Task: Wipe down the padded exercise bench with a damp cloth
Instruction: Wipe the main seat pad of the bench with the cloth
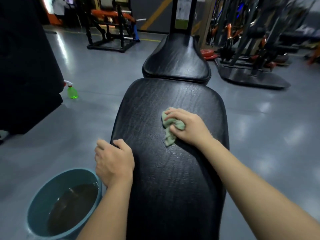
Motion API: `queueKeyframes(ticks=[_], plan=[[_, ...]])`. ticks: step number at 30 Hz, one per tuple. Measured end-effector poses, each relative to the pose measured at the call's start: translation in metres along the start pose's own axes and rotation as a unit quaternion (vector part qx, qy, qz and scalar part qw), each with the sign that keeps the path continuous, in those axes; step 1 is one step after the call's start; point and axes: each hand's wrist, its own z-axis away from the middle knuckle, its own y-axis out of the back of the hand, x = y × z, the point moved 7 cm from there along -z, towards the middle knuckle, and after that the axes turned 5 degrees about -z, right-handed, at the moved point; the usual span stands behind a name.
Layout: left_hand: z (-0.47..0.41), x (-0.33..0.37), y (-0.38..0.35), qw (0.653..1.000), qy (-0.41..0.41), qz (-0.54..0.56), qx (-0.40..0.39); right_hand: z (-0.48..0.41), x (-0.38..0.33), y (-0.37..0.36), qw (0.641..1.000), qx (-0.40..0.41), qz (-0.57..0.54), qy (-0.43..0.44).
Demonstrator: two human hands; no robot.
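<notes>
cloth (169, 138), bunched, is pinned on the padded exercise bench (164, 179) by the right hand (188, 126), curled round it for scrubbing; the bench's left edge is gripped by the left hand (114, 161), seemingly as a brace.

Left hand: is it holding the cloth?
No: the left hand grips the bench edge, while the right hand holds the green cloth on it.
</notes>
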Motion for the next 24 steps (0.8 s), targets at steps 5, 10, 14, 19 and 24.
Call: queueKeyframes(ticks=[5,10,14,19,24], plan=[[-0.003,-0.006,-0.005,1.0,0.019,-0.004,0.007,-0.108,-0.054,-0.117,0.995,-0.093,0.008,0.027],[-0.007,-0.007,-0.008,1.0,0.017,0.0,-0.004,-0.147,-0.084,-0.174,0.984,-0.154,0.073,0.051],[-0.007,-0.005,-0.005,1.0,0.025,-0.002,-0.018,-0.132,-0.078,-0.16,0.988,-0.148,0.009,0.041],[-0.006,-0.004,-0.003,0.999,0.03,-0.009,-0.024,-0.065,-0.052,-0.086,0.991,-0.092,-0.098,0.019],[0.0,0.001,0.004,1.0,-0.008,0.007,-0.017,0.024,0.016,0.028,0.996,0.023,-0.076,-0.03]])
